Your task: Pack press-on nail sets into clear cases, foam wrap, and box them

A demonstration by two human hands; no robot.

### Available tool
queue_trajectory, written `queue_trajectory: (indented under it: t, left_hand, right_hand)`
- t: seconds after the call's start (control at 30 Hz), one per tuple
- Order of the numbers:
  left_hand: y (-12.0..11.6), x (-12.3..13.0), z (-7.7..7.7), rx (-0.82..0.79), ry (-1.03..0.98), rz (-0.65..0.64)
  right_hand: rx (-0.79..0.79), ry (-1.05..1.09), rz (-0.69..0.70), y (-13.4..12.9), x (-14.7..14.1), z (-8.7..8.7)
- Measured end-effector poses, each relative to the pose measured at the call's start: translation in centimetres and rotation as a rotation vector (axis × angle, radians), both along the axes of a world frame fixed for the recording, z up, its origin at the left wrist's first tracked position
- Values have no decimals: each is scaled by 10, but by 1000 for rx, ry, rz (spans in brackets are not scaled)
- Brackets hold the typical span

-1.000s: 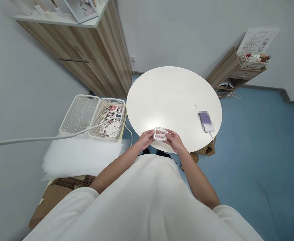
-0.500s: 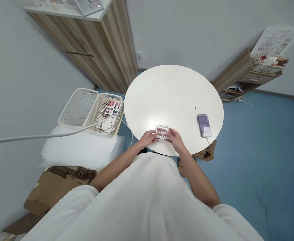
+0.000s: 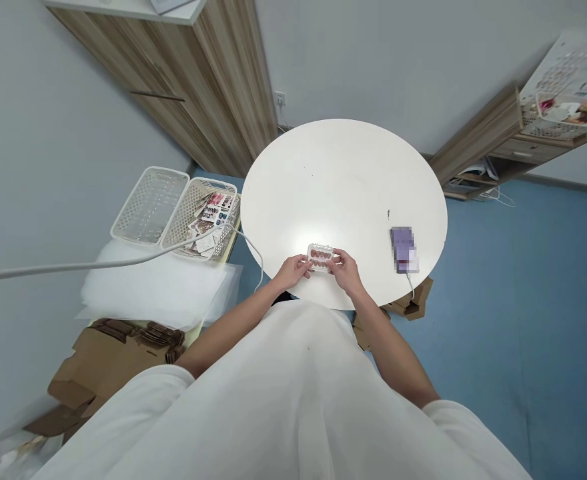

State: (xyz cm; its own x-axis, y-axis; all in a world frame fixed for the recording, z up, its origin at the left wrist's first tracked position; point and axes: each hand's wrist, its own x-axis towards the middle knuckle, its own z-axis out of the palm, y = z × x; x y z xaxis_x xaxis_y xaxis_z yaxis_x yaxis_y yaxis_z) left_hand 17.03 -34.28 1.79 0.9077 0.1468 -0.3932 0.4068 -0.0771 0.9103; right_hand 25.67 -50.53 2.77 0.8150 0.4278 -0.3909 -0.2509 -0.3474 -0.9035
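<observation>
Okay, left side first: two white mesh baskets are set side by side, left basket (image 3: 127, 217) loaded with clear pieces, right basket (image 3: 232, 223) with printed cards (image 3: 204, 243). White sheets (image 3: 148, 287) are stacked nearer the body. Then the left end of a clear case (image 3: 319, 259) is pinched by the left hand (image 3: 292, 271), and its right end by the right hand (image 3: 346, 271). Case is held between both, over the near part of the round white table (image 3: 343, 173); two rows of reddish oval pieces (image 3: 320, 253) are seen inside.

For a good hold, ends only should be gripped, pressure light and equal so thin plastic isn't bowed. Thumbs are best left off the rows; case should be held level so nothing is shaken loose.

Unclear, left to right: contents of left basket can't be identified; card print is too small; cardboard (image 3: 106, 363) is partly covered by a sleeve. Fingers under the case are hidden. Whether the lid is latched, or the table is touched by the case, can't be told. Purple item (image 3: 402, 248) is pixelated. Wall chart (image 3: 566, 67) is cut off at the far right and can't be read.
</observation>
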Motion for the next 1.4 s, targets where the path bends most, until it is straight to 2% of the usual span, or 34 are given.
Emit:
queue_trajectory:
  t: [0.17, 0.33, 0.5, 0.63, 0.83, 0.97, 1.1, 1.23, 1.4]
  left_hand:
    - [-6, 8, 4, 71, -56, 44]
    - [-2, 3, 12, 152, -95, 178]
    - [13, -10, 13, 284, -141, 228]
    - [27, -12, 11, 331, -117, 301]
    - [67, -11, 2, 353, -37, 431]
    - [107, -9, -13, 359, 26, 485]
    - [141, -7, -31, 375, 80, 467]
    - [161, -4, -41, 361, 122, 423]
    - [167, -6, -41, 313, 146, 374]
  right_hand:
    - [14, -100, 3, -3, -1, -7]
    - [154, 6, 5, 4, -3, -12]
    - [179, 68, 16, 26, -2, -12]
    - [113, 59, 36, 51, -2, -16]
    - [73, 7, 104, 105, -10, -20]
    - [-20, -35, 140, 152, -12, -25]
    - [-143, -45, 177, 190, -9, -37]
    - [-195, -87, 207, 208, -10, -49]
    - [-231, -75, 177, 210, -19, -52]
